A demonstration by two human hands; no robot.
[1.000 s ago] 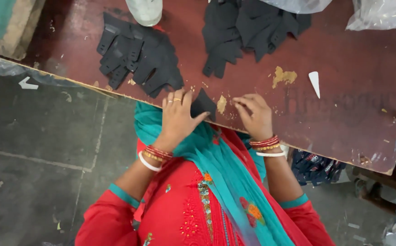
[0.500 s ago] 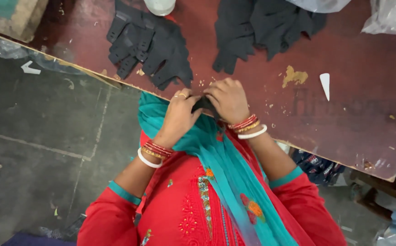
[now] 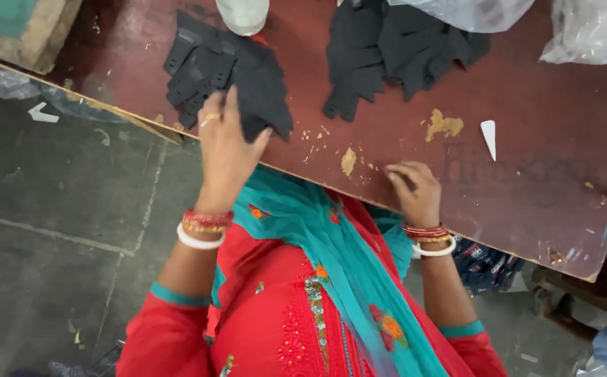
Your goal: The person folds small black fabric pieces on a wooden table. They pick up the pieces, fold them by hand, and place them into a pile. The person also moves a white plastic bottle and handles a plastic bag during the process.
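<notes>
Two hands work at the bench (image 3: 527,202) edge. Left hand (image 3: 225,143) lies spread, fingers touching the near stack of black fabric pieces (image 3: 227,80); right hand (image 3: 415,192), well right of that stack, rests curled, holding nothing visible. Those pieces look light and limp, best pinched at an edge.

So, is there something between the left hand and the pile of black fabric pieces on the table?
Nothing visible stands between them. The left hand already rests on the near edge of the pile of black fabric pieces, fingers on the fabric.
</notes>
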